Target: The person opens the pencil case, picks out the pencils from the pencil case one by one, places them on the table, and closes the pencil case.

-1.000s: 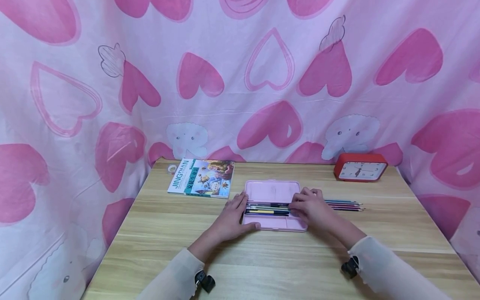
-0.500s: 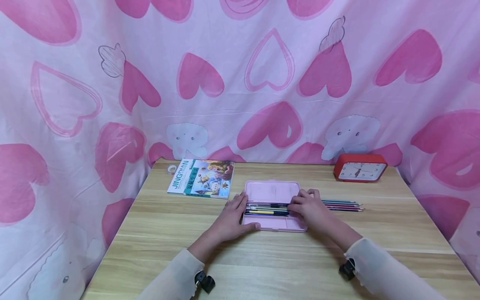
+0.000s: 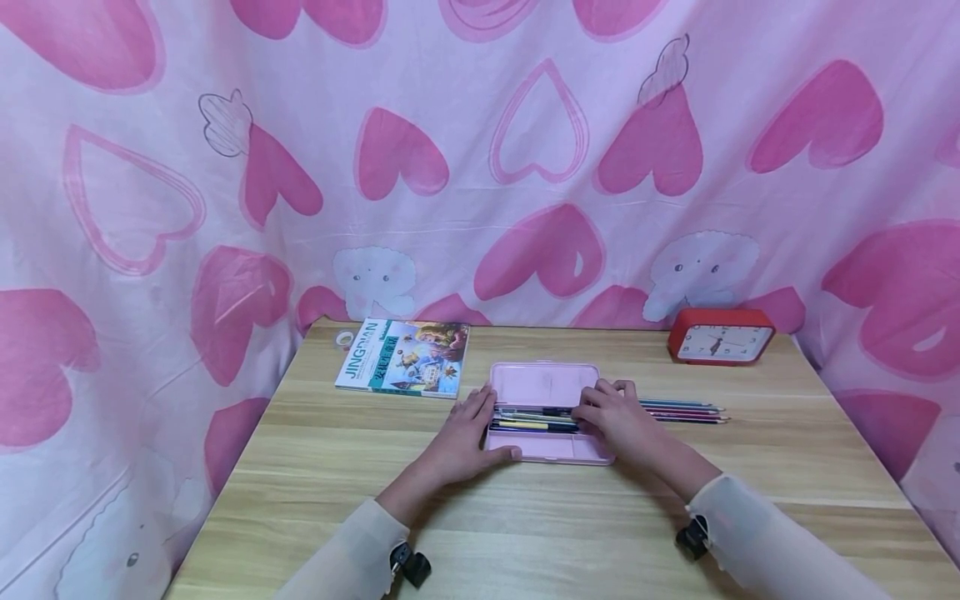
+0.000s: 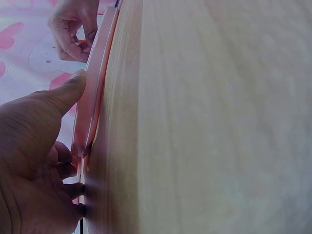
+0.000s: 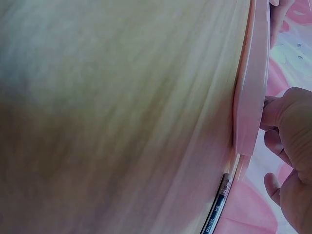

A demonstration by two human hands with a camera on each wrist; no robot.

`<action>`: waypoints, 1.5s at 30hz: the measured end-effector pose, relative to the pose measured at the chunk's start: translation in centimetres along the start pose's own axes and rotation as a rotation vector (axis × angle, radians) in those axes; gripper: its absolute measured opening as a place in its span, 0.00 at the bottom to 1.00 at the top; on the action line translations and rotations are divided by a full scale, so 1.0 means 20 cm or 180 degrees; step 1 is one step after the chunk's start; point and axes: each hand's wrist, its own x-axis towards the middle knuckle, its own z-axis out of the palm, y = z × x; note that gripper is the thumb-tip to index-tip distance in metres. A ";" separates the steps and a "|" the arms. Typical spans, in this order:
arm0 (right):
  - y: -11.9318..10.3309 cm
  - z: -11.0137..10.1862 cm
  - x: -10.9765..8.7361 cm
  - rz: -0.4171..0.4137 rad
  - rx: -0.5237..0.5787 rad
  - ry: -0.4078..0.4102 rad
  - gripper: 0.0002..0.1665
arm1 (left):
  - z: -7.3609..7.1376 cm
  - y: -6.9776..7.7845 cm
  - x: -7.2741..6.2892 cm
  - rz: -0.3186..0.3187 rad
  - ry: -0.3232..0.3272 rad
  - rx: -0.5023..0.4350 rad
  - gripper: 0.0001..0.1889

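Note:
A pink pencil case [image 3: 545, 383] lies unfolded on the table with several pens and pencils [image 3: 532, 421] in its middle. My left hand [image 3: 468, 437] rests against its left end, fingers extended along the edge. In the left wrist view, the thumb [image 4: 73, 90] touches the case's near wall. My right hand [image 3: 618, 417] is over the case's right end, its curled fingers down at the ends of the pens, seeming to pinch a pen; the fingertips are partly hidden behind the case wall [image 5: 251, 112] in the right wrist view.
Several pencils [image 3: 682, 410] lie side by side right of the case, points to the right. A red clock [image 3: 720, 337] stands at the back right. A picture book [image 3: 405, 357] and a small white tape roll [image 3: 344, 338] lie at the back left. A heart-patterned curtain [image 3: 540, 167] hangs behind.
My right hand has shifted slightly to the left over the case, baring a little more of the pencils beside it. The left hand and the case keep their place.

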 end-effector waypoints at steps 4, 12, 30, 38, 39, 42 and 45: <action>0.00 0.00 0.00 0.0046 0.0020 0.0003 0.22 | 0.00 0.00 0.00 -0.0004 0.0006 -0.0006 0.60; 0.00 0.01 0.00 0.0070 0.0042 0.0056 0.19 | 0.01 0.00 0.01 0.0006 0.0015 -0.0008 0.60; 0.05 -0.06 -0.02 0.0200 0.0514 0.0316 0.17 | 0.01 -0.01 0.01 0.0033 0.0018 0.0019 0.60; 0.10 -0.10 -0.04 0.0206 0.0522 0.0484 0.15 | 0.01 -0.01 0.01 0.0034 0.0025 0.0021 0.60; 0.10 -0.10 -0.04 0.0214 0.0518 0.0492 0.14 | 0.01 -0.01 0.01 0.0034 0.0026 0.0023 0.60; 0.12 -0.11 -0.06 0.0269 0.0541 0.0496 0.14 | 0.01 -0.01 0.01 0.0030 0.0022 0.0020 0.61; 0.14 -0.13 -0.08 0.0307 0.0566 0.0498 0.14 | 0.01 0.00 0.00 0.0023 0.0011 0.0011 0.61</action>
